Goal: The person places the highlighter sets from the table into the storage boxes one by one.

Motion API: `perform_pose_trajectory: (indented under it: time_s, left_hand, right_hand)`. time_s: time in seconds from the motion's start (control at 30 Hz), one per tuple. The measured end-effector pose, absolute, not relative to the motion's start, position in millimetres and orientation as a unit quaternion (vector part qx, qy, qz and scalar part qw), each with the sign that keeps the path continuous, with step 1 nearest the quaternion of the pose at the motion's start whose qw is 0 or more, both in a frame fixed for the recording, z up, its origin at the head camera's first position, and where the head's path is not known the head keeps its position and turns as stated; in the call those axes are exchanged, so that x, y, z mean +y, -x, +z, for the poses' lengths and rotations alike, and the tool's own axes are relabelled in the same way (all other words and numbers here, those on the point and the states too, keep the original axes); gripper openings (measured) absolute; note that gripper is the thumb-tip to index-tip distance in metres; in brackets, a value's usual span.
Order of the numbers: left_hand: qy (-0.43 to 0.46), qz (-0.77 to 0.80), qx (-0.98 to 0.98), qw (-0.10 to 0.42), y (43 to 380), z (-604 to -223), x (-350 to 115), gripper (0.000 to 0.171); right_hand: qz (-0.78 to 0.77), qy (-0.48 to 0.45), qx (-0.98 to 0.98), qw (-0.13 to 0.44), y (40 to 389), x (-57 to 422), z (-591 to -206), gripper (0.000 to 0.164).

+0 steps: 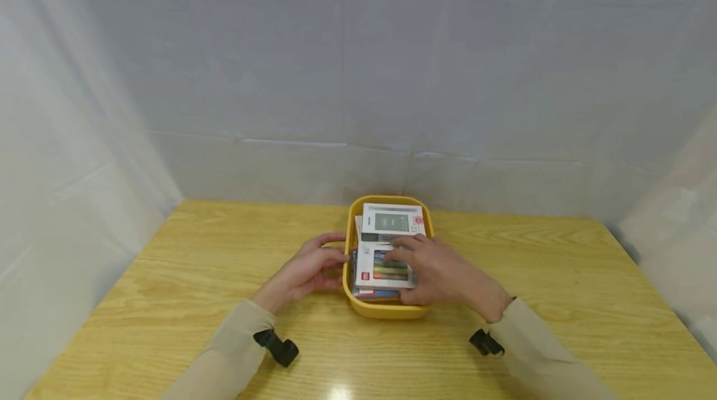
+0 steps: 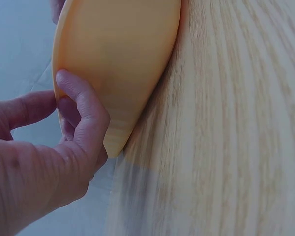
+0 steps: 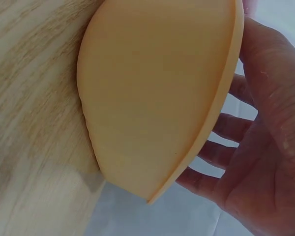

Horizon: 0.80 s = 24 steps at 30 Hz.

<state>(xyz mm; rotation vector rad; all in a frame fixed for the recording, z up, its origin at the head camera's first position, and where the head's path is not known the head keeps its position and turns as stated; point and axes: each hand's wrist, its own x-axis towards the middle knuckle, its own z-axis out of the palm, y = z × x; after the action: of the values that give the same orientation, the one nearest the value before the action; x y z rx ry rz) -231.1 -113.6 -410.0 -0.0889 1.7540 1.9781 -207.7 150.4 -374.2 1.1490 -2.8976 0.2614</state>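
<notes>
A yellow plastic basket (image 1: 386,311) stands on the wooden table and holds several flat packages. My left hand (image 1: 313,265) is at its left side, fingertips touching the rim; the left wrist view shows bent fingers (image 2: 91,115) against the outer wall. Over the basket's right edge reaches my right hand (image 1: 439,269), its fingers spread across a white box (image 1: 366,263) with a window showing coloured sticks. The right thumb lies near the box's front right corner. Behind it is another white box (image 1: 392,209) with a grey-green panel. In the right wrist view the basket wall hides the packages.
The wooden table (image 1: 213,275) extends on both sides of the basket. A pale sheet (image 1: 358,76) hangs close behind the basket, with more sheeting at left and right. Black wrist straps (image 1: 276,348) hang at both sleeves.
</notes>
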Motion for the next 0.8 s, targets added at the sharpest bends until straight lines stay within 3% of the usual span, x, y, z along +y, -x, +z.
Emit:
perform_pose_trajectory:
  time_s: [0.53, 0.67, 0.8]
  left_hand:
    - [0.027, 0.702, 0.677, 0.221, 225, -409, -114, 0.055]
    - [0.002, 0.646, 0.742, 0.181, 218, -409, -113, 0.046]
    - [-0.062, 0.543, 0.832, 0.089, 205, -405, -119, 0.039]
  right_hand:
    - [0.139, -0.364, -0.921, 0.001, 207, 164, -375, 0.045]
    - [0.165, -0.343, -0.924, 0.028, 199, 182, -371, 0.045]
    - [0.176, -0.313, -0.931, 0.071, 191, 201, -369, 0.048]
